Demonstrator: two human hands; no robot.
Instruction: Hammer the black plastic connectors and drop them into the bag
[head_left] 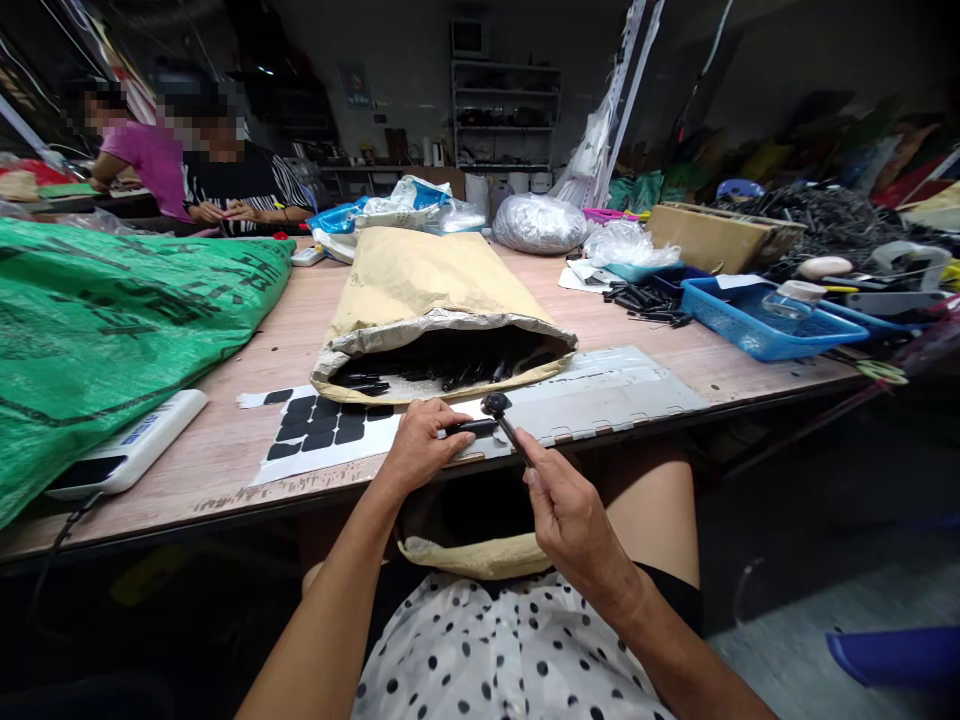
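My left hand (426, 440) pinches a short black rod (477, 427) that lies near the table's front edge. In my right hand (562, 500) is a dark thin-handled tool (510, 430), its round black head just above the right end of the rod. Behind both hands a tan paper sack (442, 275) lies with its mouth facing me, and many black rod-like pieces show inside. A white sheet (322, 462) with several black rounded patches is left of my left hand. Flat grey cardboard (622, 390) extends to the right.
A green woven sack (135, 330) covers the left side, beside a white device (142, 445) with a cable. On the right are a blue basket (765, 335), loose black pieces (649, 300) and a cardboard box (712, 238). Two people sit at the back left. A second sack's rim (480, 560) is over my lap.
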